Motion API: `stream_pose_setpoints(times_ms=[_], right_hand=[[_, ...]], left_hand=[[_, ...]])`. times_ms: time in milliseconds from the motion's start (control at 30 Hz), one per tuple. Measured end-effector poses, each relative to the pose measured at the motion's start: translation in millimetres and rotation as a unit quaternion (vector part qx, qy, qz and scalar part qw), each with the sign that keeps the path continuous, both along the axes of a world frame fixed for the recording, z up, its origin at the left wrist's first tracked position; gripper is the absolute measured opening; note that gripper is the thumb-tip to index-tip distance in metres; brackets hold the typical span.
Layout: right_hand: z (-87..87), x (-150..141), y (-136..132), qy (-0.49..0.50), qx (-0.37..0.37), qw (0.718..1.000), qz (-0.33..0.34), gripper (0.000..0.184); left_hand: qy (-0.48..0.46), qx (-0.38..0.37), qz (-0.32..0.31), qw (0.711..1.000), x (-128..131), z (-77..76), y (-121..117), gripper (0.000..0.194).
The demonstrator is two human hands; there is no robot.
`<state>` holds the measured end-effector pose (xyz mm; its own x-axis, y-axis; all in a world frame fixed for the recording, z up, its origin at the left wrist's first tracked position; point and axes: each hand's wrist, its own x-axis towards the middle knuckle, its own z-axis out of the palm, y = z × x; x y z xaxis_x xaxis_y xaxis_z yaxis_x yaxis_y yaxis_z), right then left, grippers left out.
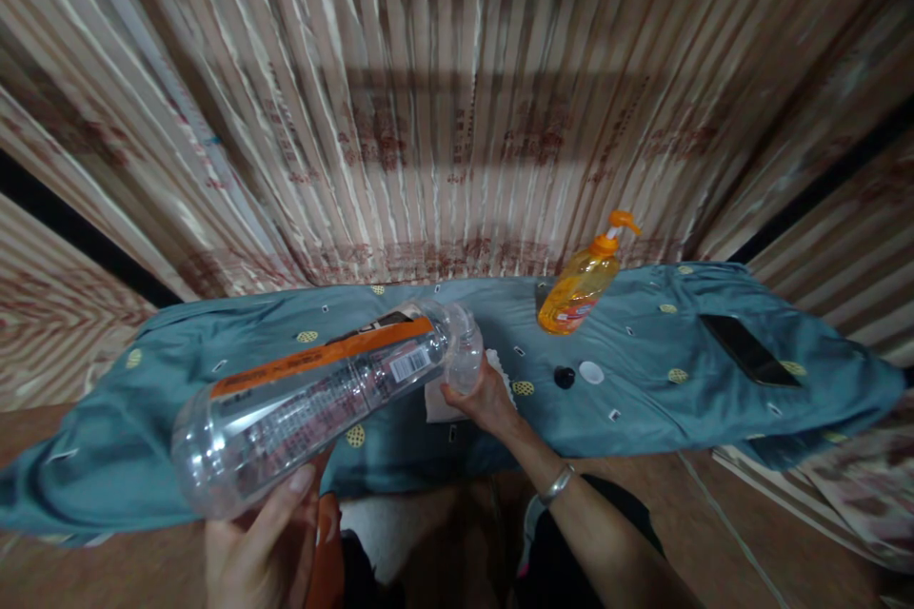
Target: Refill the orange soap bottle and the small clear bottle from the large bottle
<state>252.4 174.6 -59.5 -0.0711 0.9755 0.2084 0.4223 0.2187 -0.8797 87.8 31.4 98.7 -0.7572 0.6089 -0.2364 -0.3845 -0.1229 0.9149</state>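
Note:
My left hand (261, 542) grips the base of a large clear plastic bottle (314, 395) with an orange label, held tilted with its neck toward a small clear bottle (466, 357). My right hand (486, 400) is closed around that small bottle, holding it over a white cloth (437, 404) on the teal-covered table (643, 409). The big bottle's mouth meets the small bottle's top. A silver bracelet circles my right wrist.
An orange pump bottle of soap (582, 281) stands at the back of the table. A black cap (564, 377) and a white cap (591, 372) lie beside it. A dark phone (749, 350) rests at the right. Striped curtains hang behind.

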Motion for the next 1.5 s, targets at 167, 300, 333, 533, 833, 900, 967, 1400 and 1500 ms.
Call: stream_pose_setpoints(times_ms=[167, 300, 333, 533, 833, 900, 967, 1400, 1500], right_hand=[[0.9, -0.6, 0.2, -0.015, 0.003, 1.000, -0.005, 0.072], [-1.4, -0.8, 0.3, -0.011, 0.008, 1.000, -0.008, 0.070], [-1.9, -0.9, 0.4, -0.008, 0.008, 1.000, -0.008, 0.069], [-0.8, -0.8, 0.0, -0.015, 0.013, 1.000, -0.008, 0.070], [0.8, -0.3, -0.2, -0.020, -0.001, 1.000, -0.006, 0.075], [0.5, -0.2, 0.0, -0.018, 0.000, 1.000, -0.006, 0.074], [0.0, -0.1, 0.1, -0.012, 0.006, 1.000, -0.005, 0.071], [2.8, 0.5, -0.1, -0.023, -0.006, 1.000, -0.007, 0.072], [1.0, -0.2, 0.1, -0.016, -0.006, 1.000, -0.009, 0.071]], left_hand=[[-0.016, 0.009, 0.000, 1.000, 0.0, 0.7, -0.1, 0.042], [-0.013, -0.009, 0.004, 1.000, -4.0, -6.1, -3.3, 0.045], [-0.013, -0.007, 0.005, 1.000, -5.1, -8.1, -3.7, 0.045], [-0.010, 0.034, -0.004, 0.999, -7.9, -13.4, -0.4, 0.043], [-0.022, 0.034, 0.002, 0.999, -4.5, -6.2, -1.6, 0.041], [-0.019, 0.041, -0.004, 0.999, -4.4, -6.2, -1.6, 0.040], [-0.016, 0.042, -0.003, 0.999, -4.2, -6.3, -1.0, 0.040], [-0.018, 0.032, 0.007, 0.999, -5.7, -10.6, 0.1, 0.043], [-0.025, 0.044, 0.007, 0.999, -6.7, -10.4, -1.2, 0.045]])
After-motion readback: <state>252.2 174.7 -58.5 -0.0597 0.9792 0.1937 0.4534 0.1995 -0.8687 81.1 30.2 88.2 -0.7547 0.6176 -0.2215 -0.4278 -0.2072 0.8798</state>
